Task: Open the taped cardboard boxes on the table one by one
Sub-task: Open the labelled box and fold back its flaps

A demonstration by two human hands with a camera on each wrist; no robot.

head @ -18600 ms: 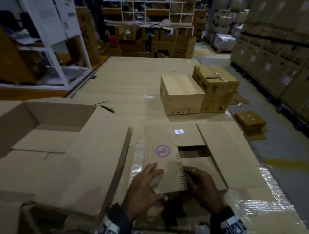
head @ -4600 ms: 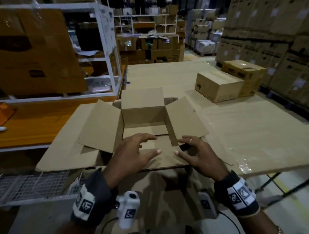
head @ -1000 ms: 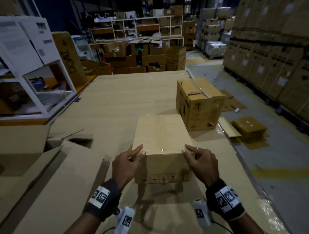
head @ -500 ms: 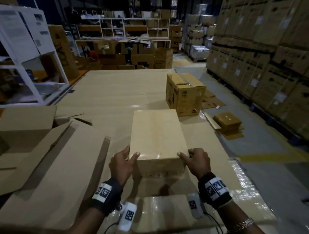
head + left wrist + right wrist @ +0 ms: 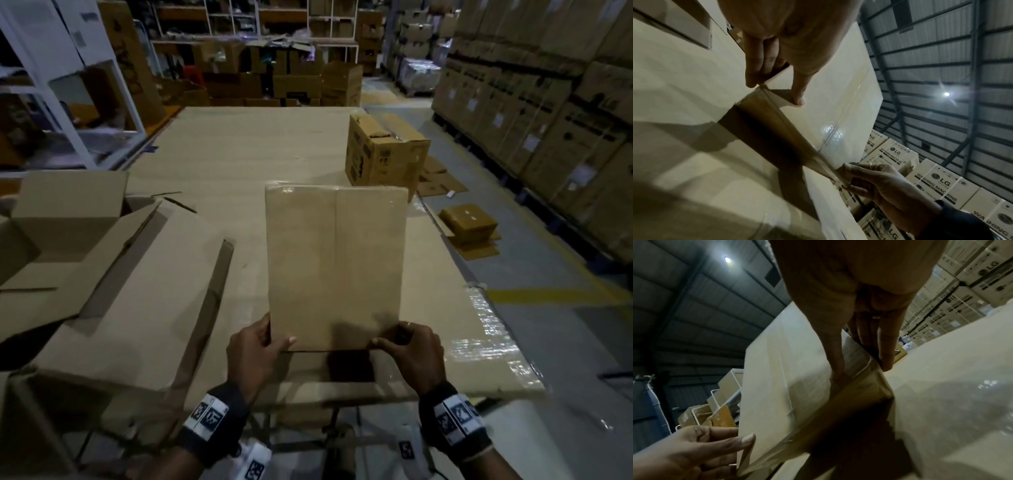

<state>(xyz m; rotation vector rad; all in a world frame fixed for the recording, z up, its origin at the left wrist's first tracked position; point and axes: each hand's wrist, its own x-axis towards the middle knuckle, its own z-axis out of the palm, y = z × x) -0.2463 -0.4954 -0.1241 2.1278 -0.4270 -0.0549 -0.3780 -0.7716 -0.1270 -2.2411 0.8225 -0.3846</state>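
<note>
1. the left hand (image 5: 255,356) grips the near left corner of the taped box (image 5: 335,267), thumb laid on the top face and fingers curled down its left side.
2. the right hand (image 5: 409,354) grips the near right corner the same way, thumb on top and fingers wrapped round the right side; a ring shows on one finger.
3. the taped box sits on the cardboard-covered table (image 5: 239,164) close to its near edge, right in front of the person, clear tape running along its centre seam.
4. to the left lies an opened box (image 5: 68,222) with its flaps spread out.
5. farther back, near the table's right edge, stands a second closed box (image 5: 385,154).
</note>
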